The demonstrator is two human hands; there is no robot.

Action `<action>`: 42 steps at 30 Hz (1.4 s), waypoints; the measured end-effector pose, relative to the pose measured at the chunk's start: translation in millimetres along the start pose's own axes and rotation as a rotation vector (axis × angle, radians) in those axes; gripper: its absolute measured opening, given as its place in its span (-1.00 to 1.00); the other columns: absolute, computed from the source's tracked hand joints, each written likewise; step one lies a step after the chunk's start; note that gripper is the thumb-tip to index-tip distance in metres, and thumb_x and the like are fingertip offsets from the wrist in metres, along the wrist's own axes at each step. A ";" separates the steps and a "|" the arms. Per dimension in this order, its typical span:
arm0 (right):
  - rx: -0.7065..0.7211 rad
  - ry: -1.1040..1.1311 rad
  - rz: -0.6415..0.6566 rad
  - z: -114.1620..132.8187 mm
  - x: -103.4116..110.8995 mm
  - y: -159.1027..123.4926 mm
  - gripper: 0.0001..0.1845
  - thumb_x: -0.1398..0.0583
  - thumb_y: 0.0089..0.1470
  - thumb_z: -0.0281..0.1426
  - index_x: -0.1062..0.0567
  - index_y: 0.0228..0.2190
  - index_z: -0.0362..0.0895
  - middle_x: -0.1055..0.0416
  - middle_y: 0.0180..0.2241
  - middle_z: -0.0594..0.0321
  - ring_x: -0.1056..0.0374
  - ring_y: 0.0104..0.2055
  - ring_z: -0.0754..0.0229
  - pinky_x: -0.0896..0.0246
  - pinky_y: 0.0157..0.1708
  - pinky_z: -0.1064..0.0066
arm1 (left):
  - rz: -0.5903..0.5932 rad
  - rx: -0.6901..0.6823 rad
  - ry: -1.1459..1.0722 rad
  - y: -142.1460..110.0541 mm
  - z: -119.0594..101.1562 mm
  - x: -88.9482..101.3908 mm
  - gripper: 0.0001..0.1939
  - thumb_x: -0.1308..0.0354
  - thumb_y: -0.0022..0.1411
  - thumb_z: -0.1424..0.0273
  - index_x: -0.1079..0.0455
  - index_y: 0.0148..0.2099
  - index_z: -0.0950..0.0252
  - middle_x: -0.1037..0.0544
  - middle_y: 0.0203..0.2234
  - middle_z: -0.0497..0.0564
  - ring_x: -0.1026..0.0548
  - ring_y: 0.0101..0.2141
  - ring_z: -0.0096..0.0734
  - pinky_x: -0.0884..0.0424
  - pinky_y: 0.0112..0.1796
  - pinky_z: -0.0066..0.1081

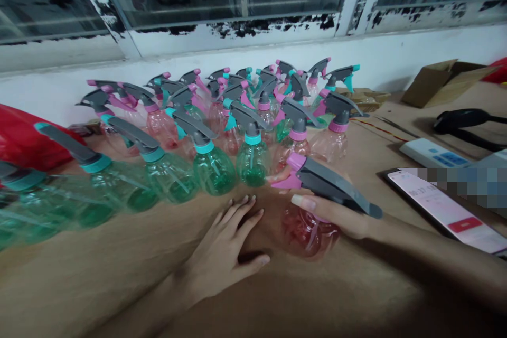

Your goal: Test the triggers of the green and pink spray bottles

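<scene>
A clear red spray bottle [307, 229] with a pink collar and a grey-and-pink trigger head is in the grip of my right hand [336, 214]. The fingers wrap round its neck just below the trigger head, and the thumb lies across the near side. To its left my left hand [225, 245] rests palm down on the brown tabletop [130, 285], fingers spread, holding nothing. The nearest bottle beyond the left fingertips is a green spray bottle [252, 163] with a teal collar, standing upright. More green bottles, such as this one [214, 169], run off to the left.
Behind stand several red spray bottles [162, 127] and green ones, near the wall. On the right lie a phone [447, 211] with a lit screen, a white device [433, 153], a black object [463, 119] and a cardboard box [441, 84]. A red bag [29, 134] sits left.
</scene>
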State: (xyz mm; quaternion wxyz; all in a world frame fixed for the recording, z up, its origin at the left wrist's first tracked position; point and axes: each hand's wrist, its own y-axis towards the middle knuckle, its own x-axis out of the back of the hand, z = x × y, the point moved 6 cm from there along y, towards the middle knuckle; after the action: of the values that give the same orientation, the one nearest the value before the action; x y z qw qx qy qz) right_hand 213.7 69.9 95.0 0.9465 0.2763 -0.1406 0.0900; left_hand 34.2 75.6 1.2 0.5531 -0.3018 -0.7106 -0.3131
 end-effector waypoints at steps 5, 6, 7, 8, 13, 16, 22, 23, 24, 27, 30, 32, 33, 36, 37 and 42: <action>0.001 0.027 0.009 0.6 0.7 -1.2 -0.85 -0.23 0.05 -0.27 -0.44 -0.30 -0.03 -0.38 -0.38 0.30 -0.34 -0.37 0.20 -0.27 -0.37 0.32 | -0.004 0.008 -0.005 -0.8 0.6 -0.2 -0.30 -0.05 0.21 -0.02 -0.09 0.28 0.22 -0.14 0.25 0.17 -0.12 0.21 0.04 -0.14 0.12 0.02; -0.002 0.035 0.010 0.6 0.7 -1.4 -0.84 -0.24 0.05 -0.28 -0.44 -0.29 -0.02 -0.39 -0.37 0.30 -0.35 -0.35 0.20 -0.28 -0.36 0.32 | -0.004 0.006 -0.004 -0.8 0.7 -0.4 -0.30 -0.05 0.22 -0.03 -0.09 0.28 0.22 -0.14 0.26 0.17 -0.11 0.21 0.03 -0.13 0.13 0.02; -0.002 0.039 0.009 0.7 0.8 -1.6 -0.84 -0.24 0.05 -0.28 -0.44 -0.28 -0.03 -0.39 -0.37 0.30 -0.35 -0.35 0.20 -0.28 -0.36 0.33 | -0.004 0.004 -0.003 -0.8 0.7 -0.4 -0.30 -0.05 0.22 -0.03 -0.09 0.28 0.22 -0.13 0.26 0.17 -0.11 0.22 0.03 -0.13 0.13 0.02; -0.004 0.038 0.010 0.6 0.8 -1.6 -0.85 -0.24 0.05 -0.28 -0.45 -0.29 -0.03 -0.39 -0.38 0.30 -0.35 -0.37 0.21 -0.28 -0.38 0.33 | -0.003 0.004 -0.003 -0.6 0.8 -0.6 -0.30 -0.04 0.22 -0.03 -0.08 0.28 0.23 -0.13 0.26 0.18 -0.11 0.22 0.03 -0.12 0.13 0.02; 0.006 0.011 0.001 0.3 0.6 -1.4 -0.86 -0.24 0.05 -0.27 -0.45 -0.34 -0.04 -0.35 -0.42 0.32 -0.31 -0.41 0.22 -0.24 -0.43 0.34 | 0.011 0.006 -0.004 -0.1 0.6 -0.8 -0.31 -0.02 0.24 -0.02 -0.09 0.28 0.25 -0.12 0.26 0.20 -0.10 0.22 0.03 -0.14 0.13 0.02; 0.003 0.012 0.011 0.1 0.0 -1.4 -0.85 -0.23 0.05 -0.26 -0.44 -0.32 -0.04 -0.36 -0.40 0.30 -0.32 -0.40 0.21 -0.26 -0.40 0.33 | 0.000 0.001 0.000 0.0 -0.2 0.7 -0.33 -0.02 0.25 -0.01 -0.10 0.27 0.25 -0.13 0.26 0.19 -0.11 0.22 -0.01 -0.13 0.14 0.00; -0.008 0.002 0.014 0.5 0.9 -1.0 -0.87 -0.24 0.04 -0.26 -0.38 -0.43 -0.01 -0.28 -0.47 0.34 -0.23 -0.47 0.21 -0.17 -0.49 0.34 | -0.008 0.005 0.005 0.2 0.2 1.0 -0.33 -0.03 0.25 0.00 -0.09 0.27 0.23 -0.13 0.26 0.17 -0.12 0.21 -0.01 -0.15 0.13 -0.01; -0.015 0.008 0.015 0.2 0.8 -1.0 -0.86 -0.24 0.03 -0.26 -0.38 -0.43 -0.01 -0.27 -0.48 0.34 -0.23 -0.47 0.21 -0.16 -0.49 0.34 | -0.009 0.005 0.008 0.3 0.3 0.8 -0.33 -0.03 0.24 -0.01 -0.09 0.27 0.23 -0.13 0.26 0.17 -0.12 0.21 -0.01 -0.16 0.12 -0.01; -0.027 0.013 0.015 -0.4 0.6 -1.0 -0.85 -0.25 0.03 -0.26 -0.37 -0.44 -0.02 -0.26 -0.48 0.35 -0.22 -0.47 0.22 -0.15 -0.49 0.34 | -0.008 0.005 0.010 0.4 0.4 0.7 -0.33 -0.03 0.24 -0.01 -0.09 0.27 0.24 -0.12 0.26 0.18 -0.12 0.21 0.00 -0.16 0.12 -0.01; -0.050 0.026 0.012 -1.8 0.2 -1.1 -0.83 -0.24 0.04 -0.27 -0.34 -0.46 -0.03 -0.22 -0.50 0.36 -0.18 -0.48 0.24 -0.12 -0.51 0.36 | 0.000 0.005 0.015 0.7 0.2 0.6 -0.32 -0.02 0.25 -0.01 -0.09 0.27 0.25 -0.10 0.27 0.19 -0.10 0.22 0.00 -0.16 0.12 0.00; -0.043 0.025 0.016 -1.3 0.2 -0.9 -0.84 -0.24 0.03 -0.27 -0.35 -0.46 -0.03 -0.22 -0.50 0.37 -0.17 -0.49 0.25 -0.11 -0.51 0.36 | 0.008 0.005 0.017 1.2 -0.5 1.1 -0.33 -0.01 0.25 -0.01 -0.10 0.27 0.25 -0.11 0.26 0.18 -0.11 0.22 -0.01 -0.17 0.12 0.00; -0.036 0.012 0.017 -0.7 0.6 -0.7 -0.85 -0.24 0.03 -0.26 -0.37 -0.44 -0.03 -0.24 -0.49 0.36 -0.19 -0.48 0.24 -0.12 -0.50 0.35 | 0.009 0.005 0.017 1.4 -1.0 1.7 -0.33 -0.02 0.25 -0.01 -0.10 0.27 0.25 -0.12 0.26 0.19 -0.12 0.22 0.00 -0.17 0.12 -0.01; -0.033 0.010 0.021 -0.4 0.6 -0.6 -0.86 -0.24 0.03 -0.26 -0.39 -0.42 -0.02 -0.26 -0.48 0.36 -0.21 -0.48 0.24 -0.13 -0.50 0.35 | 0.008 0.005 0.016 1.4 -1.3 2.0 -0.32 -0.03 0.24 -0.01 -0.10 0.27 0.26 -0.12 0.26 0.19 -0.12 0.21 0.01 -0.17 0.12 0.00; -0.028 0.037 0.047 -0.2 -0.9 -0.8 -0.86 -0.24 0.04 -0.27 -0.40 -0.33 -0.01 -0.30 -0.45 0.35 -0.25 -0.47 0.24 -0.16 -0.50 0.36 | 0.012 0.010 0.010 1.1 -1.2 2.3 -0.32 -0.04 0.24 0.00 -0.11 0.27 0.27 -0.12 0.26 0.21 -0.12 0.21 0.04 -0.18 0.11 0.03; -0.025 0.047 0.052 -0.1 -1.2 -0.9 -0.86 -0.24 0.05 -0.27 -0.40 -0.33 -0.01 -0.30 -0.44 0.36 -0.25 -0.47 0.25 -0.16 -0.51 0.37 | 0.018 0.010 0.009 1.0 -1.1 2.1 -0.32 -0.03 0.24 0.00 -0.11 0.27 0.28 -0.12 0.26 0.21 -0.12 0.21 0.04 -0.18 0.11 0.03; 0.014 -0.003 0.059 2.6 -0.1 0.2 -0.87 -0.23 0.05 -0.30 -0.35 -0.37 -0.03 -0.26 -0.46 0.36 -0.22 -0.48 0.26 -0.15 -0.51 0.38 | 0.023 0.001 0.019 0.3 -0.4 0.3 -0.32 -0.02 0.25 -0.01 -0.10 0.27 0.27 -0.13 0.25 0.22 -0.12 0.21 0.03 -0.18 0.11 0.03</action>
State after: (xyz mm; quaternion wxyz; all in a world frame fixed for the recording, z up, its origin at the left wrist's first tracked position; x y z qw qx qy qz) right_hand 213.0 68.6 97.3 0.9413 0.2786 -0.1492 0.1183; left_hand 34.6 75.5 1.7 0.5634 -0.3069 -0.7019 -0.3093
